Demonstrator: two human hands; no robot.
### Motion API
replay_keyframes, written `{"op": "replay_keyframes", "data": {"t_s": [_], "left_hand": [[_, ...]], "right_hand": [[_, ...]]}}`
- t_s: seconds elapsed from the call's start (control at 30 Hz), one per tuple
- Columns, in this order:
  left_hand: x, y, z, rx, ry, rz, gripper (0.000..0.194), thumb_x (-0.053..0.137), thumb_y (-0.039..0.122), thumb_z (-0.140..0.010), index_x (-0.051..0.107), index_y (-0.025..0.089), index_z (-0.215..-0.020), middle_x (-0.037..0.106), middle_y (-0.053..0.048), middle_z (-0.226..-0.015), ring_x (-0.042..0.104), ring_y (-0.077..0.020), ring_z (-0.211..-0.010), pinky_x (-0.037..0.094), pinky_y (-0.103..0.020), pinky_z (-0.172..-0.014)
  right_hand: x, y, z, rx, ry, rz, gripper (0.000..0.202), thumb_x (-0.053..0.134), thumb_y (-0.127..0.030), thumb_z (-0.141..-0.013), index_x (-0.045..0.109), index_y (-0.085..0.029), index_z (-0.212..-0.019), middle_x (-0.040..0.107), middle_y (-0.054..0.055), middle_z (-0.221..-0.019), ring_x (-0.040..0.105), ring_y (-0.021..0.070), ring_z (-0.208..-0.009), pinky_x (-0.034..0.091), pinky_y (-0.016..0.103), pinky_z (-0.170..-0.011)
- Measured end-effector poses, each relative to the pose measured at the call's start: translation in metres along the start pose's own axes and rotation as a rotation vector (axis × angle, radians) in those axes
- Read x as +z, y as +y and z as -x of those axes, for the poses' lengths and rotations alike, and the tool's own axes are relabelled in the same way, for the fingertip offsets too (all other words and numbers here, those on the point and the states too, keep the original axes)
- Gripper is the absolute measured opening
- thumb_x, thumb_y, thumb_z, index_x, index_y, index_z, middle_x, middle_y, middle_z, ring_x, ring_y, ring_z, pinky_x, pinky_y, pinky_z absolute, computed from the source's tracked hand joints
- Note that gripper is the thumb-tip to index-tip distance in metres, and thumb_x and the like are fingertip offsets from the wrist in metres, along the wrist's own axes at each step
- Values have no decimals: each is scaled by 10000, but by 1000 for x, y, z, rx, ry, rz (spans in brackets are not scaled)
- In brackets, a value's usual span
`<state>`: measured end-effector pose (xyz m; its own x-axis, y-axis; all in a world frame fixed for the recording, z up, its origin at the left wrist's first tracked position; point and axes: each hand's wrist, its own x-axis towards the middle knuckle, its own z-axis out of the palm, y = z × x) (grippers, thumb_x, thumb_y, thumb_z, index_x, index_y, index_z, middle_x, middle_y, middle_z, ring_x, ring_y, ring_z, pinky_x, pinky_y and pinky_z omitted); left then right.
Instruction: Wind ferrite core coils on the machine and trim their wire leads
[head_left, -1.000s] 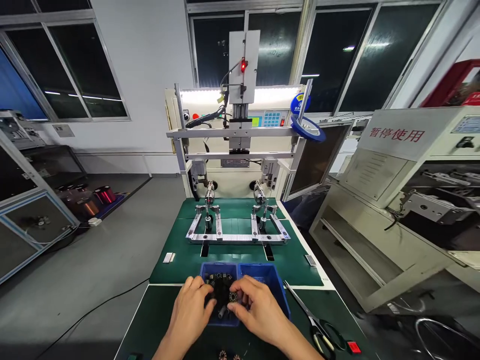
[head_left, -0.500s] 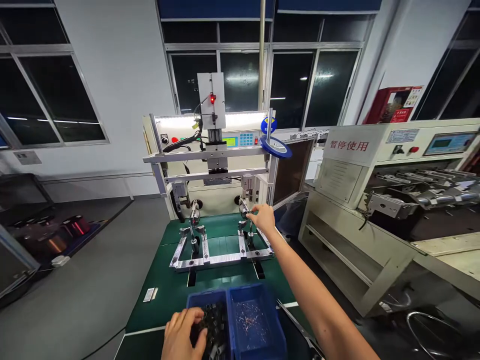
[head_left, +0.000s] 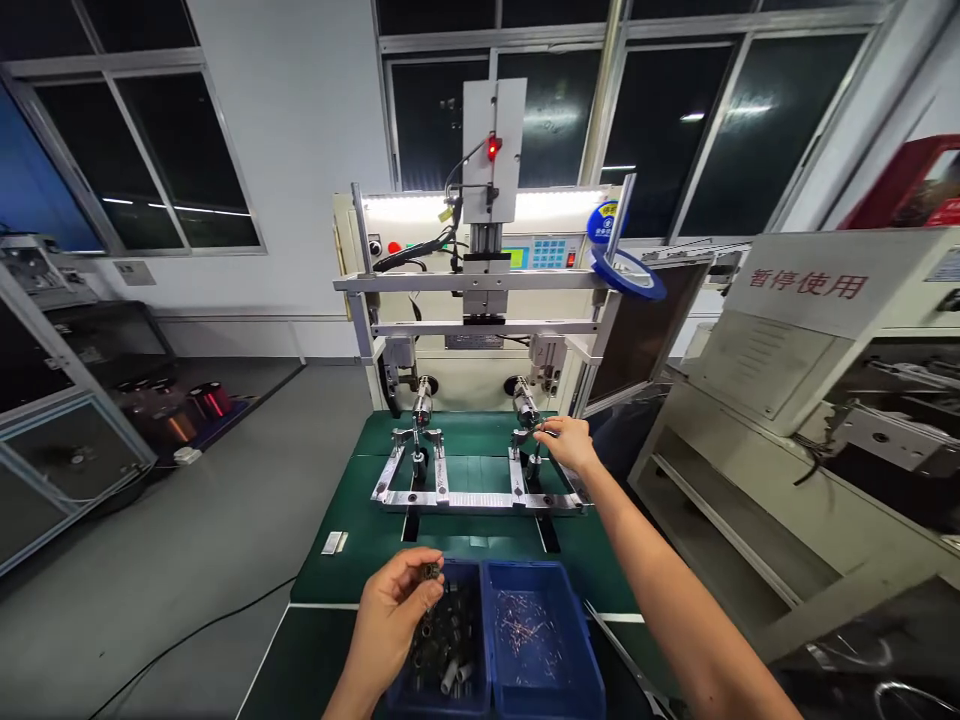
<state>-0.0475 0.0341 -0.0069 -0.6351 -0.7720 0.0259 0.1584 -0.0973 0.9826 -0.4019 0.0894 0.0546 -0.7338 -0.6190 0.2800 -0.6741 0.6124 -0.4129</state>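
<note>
Above the left blue bin (head_left: 480,660), my left hand (head_left: 394,615) pinches a small dark tubular part (head_left: 431,571) between thumb and fingers. Similar dark and grey tubular parts (head_left: 448,640) lie heaped in that bin. My right hand (head_left: 568,443) reaches out to the right spindle (head_left: 526,405) of the winding machine (head_left: 480,285). Its fingertips are closed beside the spindle's front end, and whatever is between them is too small to make out. The left spindle (head_left: 422,400) stands apart from both hands, over the metal frame (head_left: 472,499).
The right blue bin (head_left: 585,650) holds scattered thin copper-coloured wire bits. Tweezers or scissors-like metal (head_left: 619,650) lie beside it. A small white block (head_left: 334,543) is on the green table (head_left: 337,580). Another machine (head_left: 750,370) stands at right, wire spools (head_left: 210,400) at far left.
My left hand has come up out of the left bin with a tubular part. My right hand stays by the right spindle. The camera view has shifted left.
</note>
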Motion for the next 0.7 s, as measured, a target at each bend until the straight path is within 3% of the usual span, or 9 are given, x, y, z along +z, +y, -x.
{"op": "replay_keyframes", "data": {"t_s": [0.23,0.5,0.7], "left_hand": [[0,1,6,158,40,-232,217,779,321,-671,776,229,-868,638,-23,-799,576,-178,-693,490,-295,-670],[0,0,10,235,31,-300,183,759,308,-720,782,250,-891,644,-18,-802,577,-171,-700,491,-285,-680],[-6,-16,8,189,-51,-225,239,667,330,-825,761,268,-1036,665,-37,-873,632,-200,-823,500,-300,-749]], "right_hand": [[11,12,-1,-73,46,34,191,673,-348,-871,680,-165,-926,600,78,-1243,442,295,-1268,392,516,-1013],[21,30,-11,-179,27,3,134,687,-292,-863,689,-178,-932,641,62,-1151,507,270,-1196,428,494,-981],[38,32,1,-154,182,5,185,685,-351,-848,686,-172,-896,612,81,-1125,438,311,-1217,373,526,-977]]}}
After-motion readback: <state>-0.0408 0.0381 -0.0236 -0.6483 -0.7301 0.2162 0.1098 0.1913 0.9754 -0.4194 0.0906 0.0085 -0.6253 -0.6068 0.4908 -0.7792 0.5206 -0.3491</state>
